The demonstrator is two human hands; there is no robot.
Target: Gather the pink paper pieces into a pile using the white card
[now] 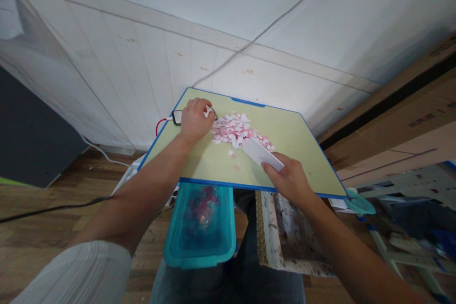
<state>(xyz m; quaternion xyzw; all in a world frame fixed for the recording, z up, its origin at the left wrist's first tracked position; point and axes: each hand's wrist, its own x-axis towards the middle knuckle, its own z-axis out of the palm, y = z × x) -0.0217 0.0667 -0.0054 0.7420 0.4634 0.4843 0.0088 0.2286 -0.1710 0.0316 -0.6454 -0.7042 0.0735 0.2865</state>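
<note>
Over a phone (177, 117) lying on a pale yellow board (285, 128) is my left hand (195, 118). Its fingers are bent, with a gap between thumb and forefinger near the phone's right end; whether they touch the screen is hidden. My right hand (290, 178) grips a flat white rectangular card (261, 153) between thumb and fingers. The card tilts, its far edge against a heap of small pink and white paper-like pieces (233, 129). A few loose pieces lie in front of the heap.
Below the board's blue front edge sits a teal plastic box (199, 251) with pinkish contents. A stained, rough-edged open box (270, 242) is beside it. Cardboard boxes (399, 118) stand at right, a white panelled wall (142, 57) behind. A red cable (159, 125) reaches the phone.
</note>
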